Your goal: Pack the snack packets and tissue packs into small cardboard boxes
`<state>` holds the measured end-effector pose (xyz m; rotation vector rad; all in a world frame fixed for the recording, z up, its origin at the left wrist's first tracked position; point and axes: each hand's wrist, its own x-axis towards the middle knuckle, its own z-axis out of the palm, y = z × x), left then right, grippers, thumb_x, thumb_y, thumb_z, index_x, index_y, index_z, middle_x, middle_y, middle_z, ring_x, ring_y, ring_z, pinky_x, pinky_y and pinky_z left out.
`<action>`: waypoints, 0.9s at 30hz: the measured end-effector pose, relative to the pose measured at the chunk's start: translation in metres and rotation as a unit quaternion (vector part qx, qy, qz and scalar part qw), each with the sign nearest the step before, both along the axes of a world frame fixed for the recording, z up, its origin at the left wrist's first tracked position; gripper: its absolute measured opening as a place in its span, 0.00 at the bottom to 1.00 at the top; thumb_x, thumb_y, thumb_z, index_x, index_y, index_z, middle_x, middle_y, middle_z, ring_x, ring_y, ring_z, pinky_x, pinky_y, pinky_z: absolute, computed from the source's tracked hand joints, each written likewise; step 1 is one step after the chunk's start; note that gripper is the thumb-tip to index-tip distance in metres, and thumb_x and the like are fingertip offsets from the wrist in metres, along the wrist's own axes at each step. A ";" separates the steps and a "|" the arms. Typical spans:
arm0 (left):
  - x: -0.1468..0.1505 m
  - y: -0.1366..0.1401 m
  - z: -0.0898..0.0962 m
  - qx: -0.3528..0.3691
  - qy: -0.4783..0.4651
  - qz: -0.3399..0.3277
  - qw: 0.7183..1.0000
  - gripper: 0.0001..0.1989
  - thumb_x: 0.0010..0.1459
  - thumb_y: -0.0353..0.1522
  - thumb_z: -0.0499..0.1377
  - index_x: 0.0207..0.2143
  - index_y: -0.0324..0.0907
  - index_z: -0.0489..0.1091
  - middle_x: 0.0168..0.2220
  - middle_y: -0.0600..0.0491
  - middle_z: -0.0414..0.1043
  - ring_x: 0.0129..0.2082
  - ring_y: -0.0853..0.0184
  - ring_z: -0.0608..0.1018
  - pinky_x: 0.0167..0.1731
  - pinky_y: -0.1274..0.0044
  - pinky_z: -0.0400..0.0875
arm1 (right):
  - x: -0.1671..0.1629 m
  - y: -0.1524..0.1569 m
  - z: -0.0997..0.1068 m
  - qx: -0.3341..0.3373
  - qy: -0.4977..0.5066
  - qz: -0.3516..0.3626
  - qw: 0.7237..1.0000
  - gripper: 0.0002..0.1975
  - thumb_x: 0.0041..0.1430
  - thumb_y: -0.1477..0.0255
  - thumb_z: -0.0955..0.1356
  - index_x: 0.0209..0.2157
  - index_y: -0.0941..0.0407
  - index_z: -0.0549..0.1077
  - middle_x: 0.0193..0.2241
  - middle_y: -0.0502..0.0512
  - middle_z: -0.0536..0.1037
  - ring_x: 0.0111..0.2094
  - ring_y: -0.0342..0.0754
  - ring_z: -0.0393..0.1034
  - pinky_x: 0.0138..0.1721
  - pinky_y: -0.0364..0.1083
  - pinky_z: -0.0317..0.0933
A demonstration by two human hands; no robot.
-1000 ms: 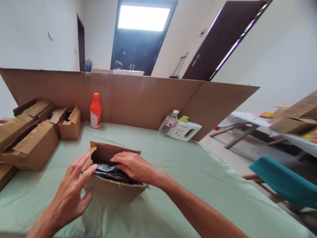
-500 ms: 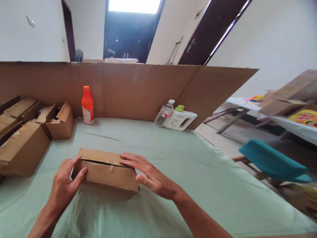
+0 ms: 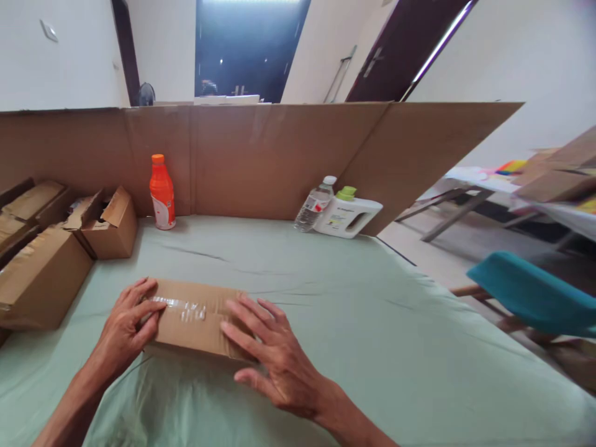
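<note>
Hands press flat on a closed cardboard box (image 3: 195,320) lying on a pale green sheet (image 3: 372,323). Left hand (image 3: 125,326) rests on the box's left end, fingers loosely spread over a strip of clear tape (image 3: 179,305); right hand (image 3: 274,360) lies open, fingers splayed, on its right end. An orange bottle (image 3: 162,192), a water bottle (image 3: 315,205) and a white detergent jug (image 3: 349,212) stand against a cardboard screen (image 3: 261,155); more cartons (image 3: 44,273) sit at left.
</note>
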<state>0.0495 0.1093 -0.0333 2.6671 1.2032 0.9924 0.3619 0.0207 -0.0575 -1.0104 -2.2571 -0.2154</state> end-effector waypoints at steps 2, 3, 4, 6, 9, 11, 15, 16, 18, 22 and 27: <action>0.002 -0.005 0.001 0.008 -0.001 0.001 1.000 0.16 0.69 0.34 0.52 0.48 0.46 0.79 0.61 0.42 0.71 0.62 0.53 0.72 0.57 0.59 0.73 | -0.004 -0.002 0.006 -0.015 -0.031 0.005 0.999 0.21 0.74 0.63 0.61 0.61 0.58 0.69 0.61 0.63 0.74 0.66 0.56 0.62 0.65 0.62 0.51; 0.003 -0.009 0.001 0.014 0.001 -0.005 1.000 0.16 0.69 0.35 0.53 0.50 0.47 0.79 0.63 0.42 0.69 0.64 0.52 0.70 0.58 0.58 0.71 | -0.006 -0.002 0.008 -0.027 -0.037 0.005 0.999 0.19 0.74 0.66 0.61 0.60 0.57 0.70 0.59 0.62 0.76 0.64 0.54 0.64 0.65 0.61 0.52; 0.004 -0.011 0.001 0.023 0.010 -0.018 1.000 0.15 0.69 0.36 0.53 0.51 0.48 0.78 0.65 0.44 0.67 0.66 0.51 0.67 0.61 0.57 0.68 | -0.007 0.000 0.011 -0.039 -0.039 0.004 0.998 0.18 0.73 0.68 0.62 0.60 0.57 0.71 0.59 0.62 0.77 0.63 0.54 0.66 0.64 0.60 0.54; 0.004 -0.016 -0.001 0.041 0.049 -0.052 0.997 0.16 0.69 0.37 0.55 0.55 0.53 0.76 0.67 0.49 0.66 0.70 0.52 0.61 0.67 0.55 0.59 | -0.007 0.003 0.012 -0.062 -0.041 0.008 0.997 0.19 0.72 0.67 0.63 0.60 0.56 0.71 0.59 0.62 0.76 0.63 0.55 0.67 0.63 0.61 0.56; 0.000 -0.017 -0.002 0.048 0.111 -0.079 0.989 0.19 0.70 0.37 0.53 0.60 0.55 0.71 0.66 0.52 0.68 0.71 0.53 0.61 0.69 0.53 0.53 | -0.004 0.003 0.006 -0.081 -0.042 0.006 0.996 0.21 0.71 0.64 0.65 0.62 0.54 0.70 0.60 0.63 0.75 0.65 0.59 0.64 0.62 0.64 0.58; -0.004 -0.016 0.000 0.026 0.121 -0.078 0.989 0.19 0.70 0.37 0.53 0.60 0.55 0.71 0.67 0.49 0.66 0.70 0.52 0.62 0.67 0.51 0.57 | -0.002 -0.002 -0.002 -0.076 -0.030 -0.014 0.997 0.22 0.70 0.64 0.66 0.63 0.52 0.70 0.63 0.63 0.71 0.67 0.61 0.60 0.61 0.65 0.60; -0.010 -0.017 0.008 0.001 0.135 -0.088 0.987 0.21 0.68 0.40 0.56 0.62 0.51 0.70 0.69 0.44 0.61 0.71 0.49 0.59 0.63 0.54 0.66 | 0.003 -0.012 -0.018 -0.043 0.007 -0.037 0.998 0.25 0.70 0.70 0.65 0.67 0.50 0.65 0.65 0.60 0.69 0.68 0.59 0.58 0.58 0.60 0.68; -0.010 -0.019 0.009 0.008 0.139 -0.085 0.987 0.21 0.68 0.40 0.57 0.62 0.50 0.70 0.68 0.43 0.63 0.71 0.50 0.61 0.62 0.55 0.68 | 0.006 -0.012 -0.021 -0.036 0.010 -0.031 0.999 0.27 0.70 0.72 0.64 0.68 0.50 0.63 0.65 0.59 0.70 0.69 0.57 0.58 0.58 0.59 0.69; -0.006 -0.028 0.005 0.030 0.139 -0.062 0.988 0.22 0.66 0.39 0.58 0.61 0.47 0.71 0.67 0.39 0.65 0.69 0.49 0.65 0.60 0.55 0.71 | 0.011 -0.006 -0.026 -0.024 0.007 -0.019 0.999 0.27 0.70 0.74 0.63 0.69 0.50 0.61 0.64 0.57 0.70 0.69 0.55 0.57 0.59 0.56 0.69; 0.002 -0.064 -0.009 0.079 0.130 0.029 0.988 0.25 0.63 0.29 0.56 0.63 0.42 0.67 0.66 0.33 0.65 0.66 0.45 0.68 0.58 0.50 0.68 | 0.018 0.034 -0.033 -0.003 -0.016 -0.038 0.999 0.24 0.71 0.75 0.62 0.65 0.48 0.67 0.64 0.58 0.70 0.67 0.56 0.61 0.58 0.56 0.70; -0.008 -0.109 -0.023 0.143 0.140 0.114 0.973 0.26 0.62 0.28 0.56 0.63 0.40 0.65 0.66 0.34 0.64 0.67 0.49 0.67 0.61 0.56 0.57 | -0.038 0.120 -0.028 -0.069 0.006 -0.079 0.995 0.25 0.68 0.79 0.60 0.61 0.47 0.73 0.65 0.64 0.67 0.64 0.61 0.64 0.59 0.64 0.65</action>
